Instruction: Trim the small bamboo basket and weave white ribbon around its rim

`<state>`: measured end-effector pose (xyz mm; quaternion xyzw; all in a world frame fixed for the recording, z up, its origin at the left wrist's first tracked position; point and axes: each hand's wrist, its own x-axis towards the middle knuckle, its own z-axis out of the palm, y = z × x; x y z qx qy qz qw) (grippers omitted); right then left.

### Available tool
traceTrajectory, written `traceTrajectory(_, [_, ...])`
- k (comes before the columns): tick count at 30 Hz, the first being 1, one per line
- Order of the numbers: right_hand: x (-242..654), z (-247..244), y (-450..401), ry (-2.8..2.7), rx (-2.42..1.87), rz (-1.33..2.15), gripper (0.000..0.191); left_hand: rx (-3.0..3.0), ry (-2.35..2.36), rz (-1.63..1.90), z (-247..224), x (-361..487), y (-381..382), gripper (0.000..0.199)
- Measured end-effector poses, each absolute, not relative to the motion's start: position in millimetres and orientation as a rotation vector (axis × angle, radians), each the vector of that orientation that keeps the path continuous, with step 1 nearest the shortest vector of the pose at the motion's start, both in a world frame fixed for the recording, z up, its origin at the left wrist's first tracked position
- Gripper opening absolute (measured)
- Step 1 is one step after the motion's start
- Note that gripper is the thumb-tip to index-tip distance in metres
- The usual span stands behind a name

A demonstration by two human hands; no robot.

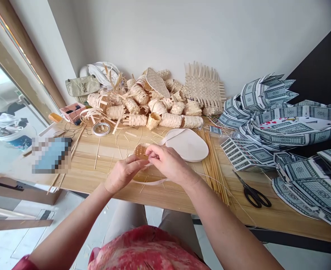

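Near the front of the wooden table, my left hand (126,170) and my right hand (165,161) meet with fingers pinched close together. Between and just behind them shows a small brown woven piece (140,150), partly covered by my fingers. A pale flat strip (155,182) loops below my hands and seems to run up to my fingertips. What exactly each hand pinches is too small to make out. Behind my right hand lies a pale oval pad (187,145) with a strip across its edge.
Woven tubes (140,93) pile up against the wall, beside a woven mat (204,86). Thin sticks (214,168) and black scissors (254,195) lie to the right, near folded-card baskets (295,123). A tape roll (101,129) and a blurred blue object (51,155) are at left.
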<state>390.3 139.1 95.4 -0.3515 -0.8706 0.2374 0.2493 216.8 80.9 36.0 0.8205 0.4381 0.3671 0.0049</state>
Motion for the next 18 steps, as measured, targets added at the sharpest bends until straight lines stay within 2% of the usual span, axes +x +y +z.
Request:
traceTrajectory(9, [391, 93, 143, -2.377, -0.904, 0.626, 0.02, 2.412, 1.368, 1.334, 42, 225, 88, 0.019])
traceTrajectory(16, [396, 89, 141, -2.376, -0.736, 0.607, 0.01, 2.348, 1.414, 1.273, 46, 221, 92, 0.015])
traceTrajectory(18, [396, 86, 144, -2.366, -0.747, 0.628, 0.013, 2.342, 1.418, 1.252, 48, 221, 93, 0.014])
